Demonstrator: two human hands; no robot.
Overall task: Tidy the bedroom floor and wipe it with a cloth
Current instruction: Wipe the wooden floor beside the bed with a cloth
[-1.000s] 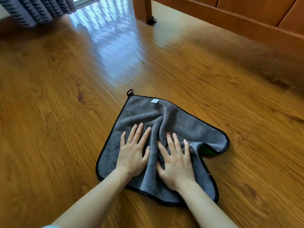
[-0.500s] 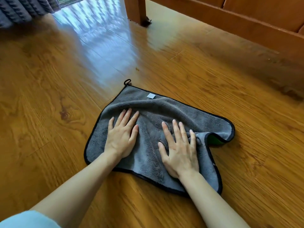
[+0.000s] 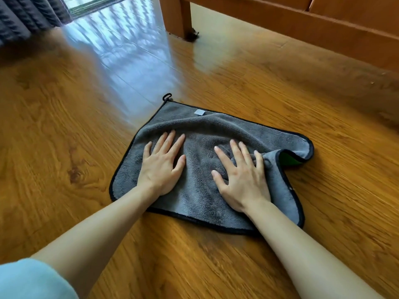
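A grey microfibre cloth (image 3: 200,190) with black edging lies spread on the wooden floor (image 3: 64,147). Its right corner is folded over and shows a green underside. A small black loop sticks out at its far corner. My left hand (image 3: 162,167) presses flat on the left half of the cloth, fingers straight and spread. My right hand (image 3: 241,175) presses flat on the right half, fingertips by the folded corner. Both forearms reach in from below.
A wooden bed frame (image 3: 302,24) runs along the top right, its leg (image 3: 177,18) standing on the floor beyond the cloth. Grey curtains (image 3: 26,16) hang at the top left beside a bright window strip. Glare lies on the floor ahead.
Both hands have slid apart on the cloth and pushed it forward. The cloth has spread wider and flatter, and the bed leg now sits closer.
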